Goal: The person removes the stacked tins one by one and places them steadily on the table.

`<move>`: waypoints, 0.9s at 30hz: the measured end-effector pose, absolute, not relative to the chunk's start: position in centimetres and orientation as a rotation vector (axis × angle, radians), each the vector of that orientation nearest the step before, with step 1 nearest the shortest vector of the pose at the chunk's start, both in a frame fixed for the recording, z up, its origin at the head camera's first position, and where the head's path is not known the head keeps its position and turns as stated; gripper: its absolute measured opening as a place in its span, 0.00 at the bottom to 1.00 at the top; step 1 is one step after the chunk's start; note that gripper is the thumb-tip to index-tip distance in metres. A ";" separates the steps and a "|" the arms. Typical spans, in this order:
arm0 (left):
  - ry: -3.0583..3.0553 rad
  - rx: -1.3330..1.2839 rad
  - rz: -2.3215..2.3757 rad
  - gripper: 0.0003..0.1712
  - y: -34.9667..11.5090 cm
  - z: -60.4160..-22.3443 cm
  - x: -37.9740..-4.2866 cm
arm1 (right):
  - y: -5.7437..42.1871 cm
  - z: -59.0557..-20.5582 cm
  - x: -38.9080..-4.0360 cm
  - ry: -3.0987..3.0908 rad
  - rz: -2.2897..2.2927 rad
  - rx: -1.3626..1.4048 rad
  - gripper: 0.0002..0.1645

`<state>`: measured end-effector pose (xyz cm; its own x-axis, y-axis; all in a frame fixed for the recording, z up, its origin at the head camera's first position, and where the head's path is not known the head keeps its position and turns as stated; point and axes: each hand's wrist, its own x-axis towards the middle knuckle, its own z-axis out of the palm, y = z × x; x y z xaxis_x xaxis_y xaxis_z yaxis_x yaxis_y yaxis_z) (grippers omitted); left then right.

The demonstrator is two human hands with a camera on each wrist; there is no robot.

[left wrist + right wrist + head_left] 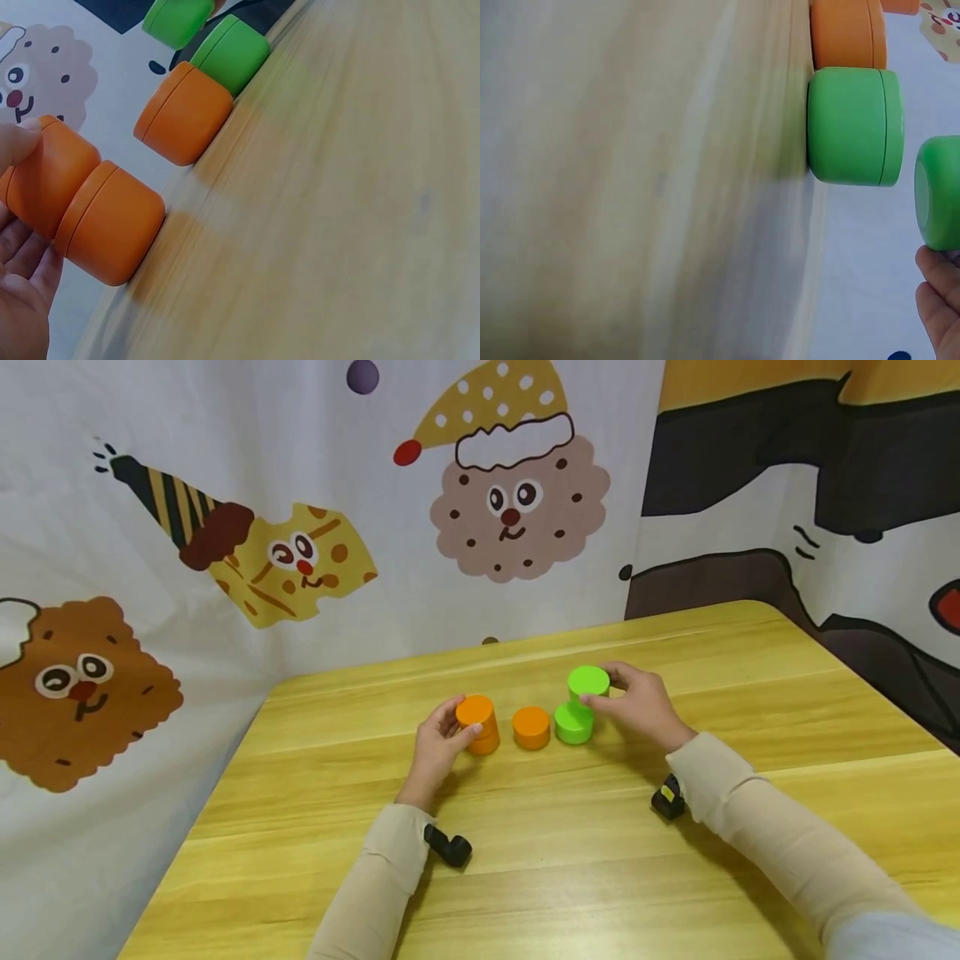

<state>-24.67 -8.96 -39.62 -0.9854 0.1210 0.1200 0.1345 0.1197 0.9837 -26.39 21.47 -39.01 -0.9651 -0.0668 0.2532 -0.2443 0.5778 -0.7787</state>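
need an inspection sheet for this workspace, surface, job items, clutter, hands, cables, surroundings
surface: table with yellow wood-grain top
job items, orange: upper orange container appears to rest on lower orange container; lone orange container stands between that stack and the green pair
job items, green: upper green container is held above lower green container, a gap showing in the right wrist view
clutter: nothing seen
hands: left hand grips the upper orange container; right hand grips the upper green one
cables: nothing seen
surroundings: pale backdrop with cartoon prints behind the table
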 end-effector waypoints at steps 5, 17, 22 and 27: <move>-2.341 -0.263 -2.066 0.32 -8.9 -39.6 -24.6 | 22.3 -39.4 -25.9 -2.592 1.344 0.232 0.34; -2.329 -0.264 -2.073 0.33 -9.0 -39.9 -24.7 | 23.6 -40.0 -24.9 -2.644 1.368 0.121 0.38; -2.324 -0.268 -2.069 0.33 -9.0 -39.9 -24.8 | 24.0 -40.6 -24.8 -2.668 1.380 0.078 0.41; -2.326 -0.271 -2.067 0.33 -9.0 -39.9 -24.8 | 24.2 -40.9 -24.8 -2.679 1.413 0.043 0.43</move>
